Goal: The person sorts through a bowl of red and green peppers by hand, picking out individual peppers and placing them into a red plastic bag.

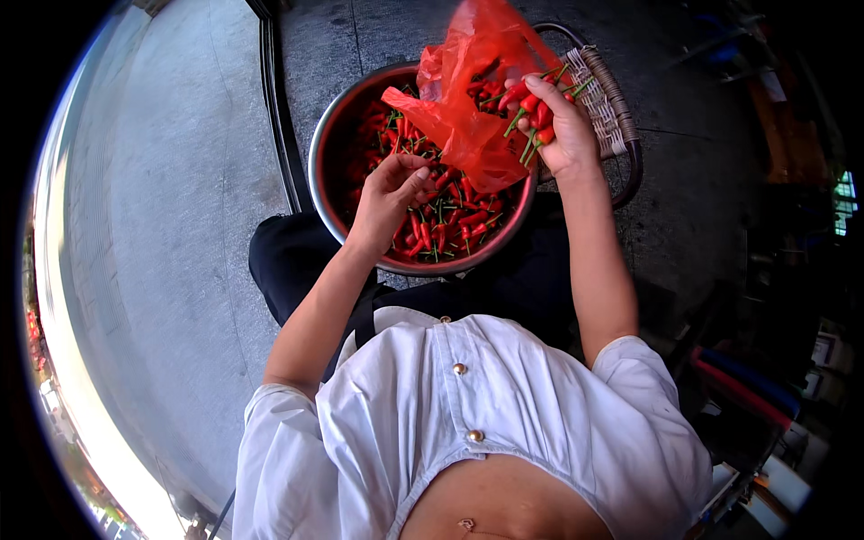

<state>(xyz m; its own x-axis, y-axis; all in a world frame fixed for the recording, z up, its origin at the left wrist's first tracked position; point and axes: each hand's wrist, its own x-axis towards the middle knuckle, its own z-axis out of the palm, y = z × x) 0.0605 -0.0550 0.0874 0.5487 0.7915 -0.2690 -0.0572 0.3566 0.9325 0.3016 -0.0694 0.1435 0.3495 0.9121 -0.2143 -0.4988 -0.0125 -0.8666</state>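
Observation:
A round metal basin (322,202) stands just beyond my knees with many red chili peppers (439,233) in it, green stems attached. Over its far right part lies a thin red plastic bag (472,135), with more chilies showing at its opening. My right hand (557,125) is closed around several red chilies with green stems, beside the bag. Low over the basin is my left hand (398,189), its thumb and fingers bent close together by the bag's lower left edge; whether something is pinched between the fingertips cannot be told.
A wicker seat or basket (601,101) with a dark curved frame stands behind the basin on the right. A dark floor track (273,101) runs along the left, beside pale paving (175,169). A dark object with red and blue edges (742,391) is at the lower right.

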